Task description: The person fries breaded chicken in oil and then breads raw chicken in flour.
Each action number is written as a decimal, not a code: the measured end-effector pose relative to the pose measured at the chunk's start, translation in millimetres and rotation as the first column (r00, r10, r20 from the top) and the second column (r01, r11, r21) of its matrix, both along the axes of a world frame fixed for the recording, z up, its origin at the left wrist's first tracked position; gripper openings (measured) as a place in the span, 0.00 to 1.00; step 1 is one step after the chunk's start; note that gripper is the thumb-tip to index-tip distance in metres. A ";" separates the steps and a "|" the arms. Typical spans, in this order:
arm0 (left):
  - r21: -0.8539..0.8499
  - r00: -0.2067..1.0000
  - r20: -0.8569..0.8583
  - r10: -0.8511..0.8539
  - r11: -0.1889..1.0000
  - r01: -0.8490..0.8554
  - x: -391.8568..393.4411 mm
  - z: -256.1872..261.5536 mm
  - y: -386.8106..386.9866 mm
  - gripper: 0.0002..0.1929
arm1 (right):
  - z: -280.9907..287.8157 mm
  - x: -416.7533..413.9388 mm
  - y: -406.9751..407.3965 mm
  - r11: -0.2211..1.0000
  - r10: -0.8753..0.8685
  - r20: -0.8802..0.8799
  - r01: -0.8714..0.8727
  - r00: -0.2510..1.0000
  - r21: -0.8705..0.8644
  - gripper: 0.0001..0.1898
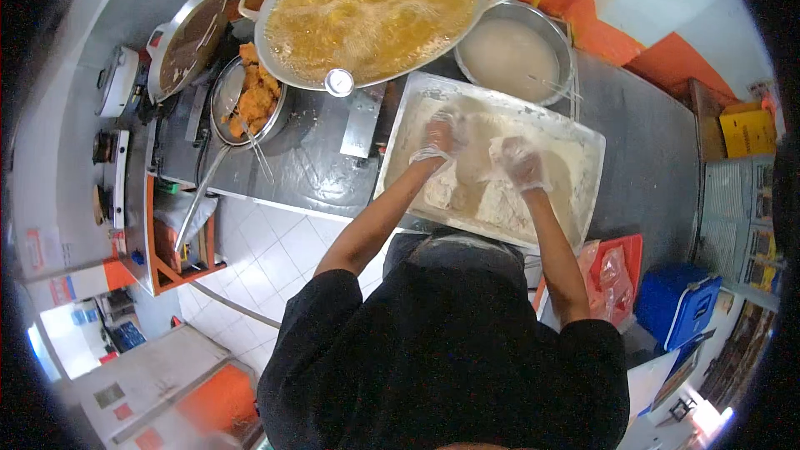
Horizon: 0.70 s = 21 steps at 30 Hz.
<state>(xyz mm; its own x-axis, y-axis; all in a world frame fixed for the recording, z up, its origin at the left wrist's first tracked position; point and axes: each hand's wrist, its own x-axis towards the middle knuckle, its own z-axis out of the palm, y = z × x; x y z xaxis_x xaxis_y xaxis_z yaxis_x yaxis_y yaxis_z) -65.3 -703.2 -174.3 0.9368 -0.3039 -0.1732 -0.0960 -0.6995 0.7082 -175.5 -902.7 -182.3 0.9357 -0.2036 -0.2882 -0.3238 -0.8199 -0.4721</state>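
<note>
Both my hands wear clear plastic gloves and are over a rectangular metal tray (587,200) of flour. My left hand (444,134) is at the tray's left part, blurred, in the flour; whether it holds anything does not show. On the right, my right hand (522,162) lies on a flour-coated piece (497,149), its fingers partly hidden by blur. Nearer my body, more coated pieces (503,203) lie in the flour, with another (440,190) below my left hand.
Beyond the tray a large two-handled pan of bubbling oil (369,6) carries a dial thermometer (339,82). A metal bowl of cloudy liquid (512,53) touches the tray's far side. Left, fried pieces (257,100) and tongs (256,147) rest in a strainer. A red crate (632,262) stands right.
</note>
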 end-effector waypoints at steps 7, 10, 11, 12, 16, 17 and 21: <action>0.051 0.960 0.170 -0.223 0.975 0.218 14.7 -28.1 22.1 0.24 | 17.3 19.6 5.9 0.886 0.378 0.182 -0.298 0.908 -0.354 0.13; -0.020 0.909 0.210 -0.361 0.928 0.373 -9.5 -34.0 34.5 0.21 | 24.3 28.9 -2.7 0.842 0.503 0.248 -0.404 0.828 -0.359 0.12; -0.041 0.909 0.267 -0.321 0.938 0.343 -11.3 -24.5 36.4 0.18 | 53.4 35.9 1.1 0.822 0.508 0.181 -0.411 0.842 -0.394 0.12; -0.045 0.910 0.266 -0.317 0.939 0.341 -14.6 -6.6 34.5 0.18 | 81.5 36.8 2.8 0.800 0.509 0.105 -0.424 0.854 -0.424 0.12; -0.090 0.887 0.160 -0.433 0.889 0.449 -17.4 89.5 30.1 0.21 | 163.5 68.0 -13.3 0.673 0.620 0.064 -0.487 0.782 -0.557 0.15; -0.129 0.930 0.088 -0.356 0.922 0.365 -16.2 100.3 36.4 0.23 | 189.1 76.7 -10.8 0.775 0.604 0.248 -0.486 0.757 -0.404 0.13; -0.469 0.953 0.194 -0.231 0.832 0.297 19.4 176.7 68.0 0.22 | 282.7 137.2 32.8 0.898 0.437 0.523 -0.382 0.732 -0.217 0.08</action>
